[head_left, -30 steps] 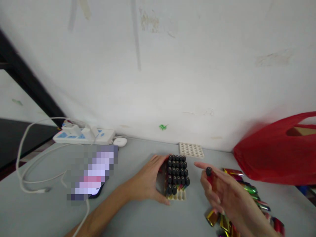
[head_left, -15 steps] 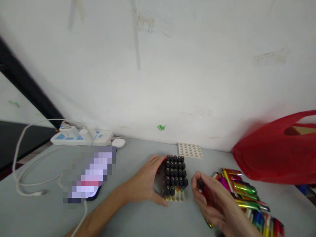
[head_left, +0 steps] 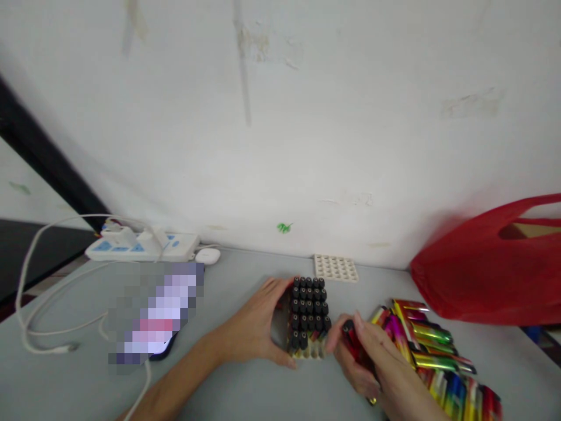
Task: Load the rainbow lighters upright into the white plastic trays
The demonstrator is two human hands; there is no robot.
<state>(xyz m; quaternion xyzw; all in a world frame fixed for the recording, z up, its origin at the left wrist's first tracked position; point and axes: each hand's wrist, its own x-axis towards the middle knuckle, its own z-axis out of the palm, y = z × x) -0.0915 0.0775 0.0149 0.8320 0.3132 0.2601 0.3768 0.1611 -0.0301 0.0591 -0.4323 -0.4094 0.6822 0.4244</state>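
Black-topped tubes (head_left: pixel 309 306) stand upright in rows in a white holed tray (head_left: pixel 314 353), whose front right holes are vacant. My left hand (head_left: pixel 258 327) curves round the left side of this block, thumb at the front corner and fingers at the back. Just right of the block, my right hand (head_left: pixel 368 356) is closed on a red tube with a black top (head_left: pixel 350 333); its lower part is hidden by the fingers. Beyond my right hand lies a pile of shiny coloured tubes (head_left: pixel 433 339).
A second white holed tray (head_left: pixel 336 268) lies near the wall. At the right sits a red bag (head_left: pixel 482 275). On the left are a blurred-out phone (head_left: pixel 164 316), a white power strip (head_left: pixel 144 245), white cables (head_left: pixel 44 349) and a small white case (head_left: pixel 207 256).
My right hand has moved slightly left toward the block, and the red tube's black top shows more clearly. My left hand keeps its place beside the block. The view has shifted a little.
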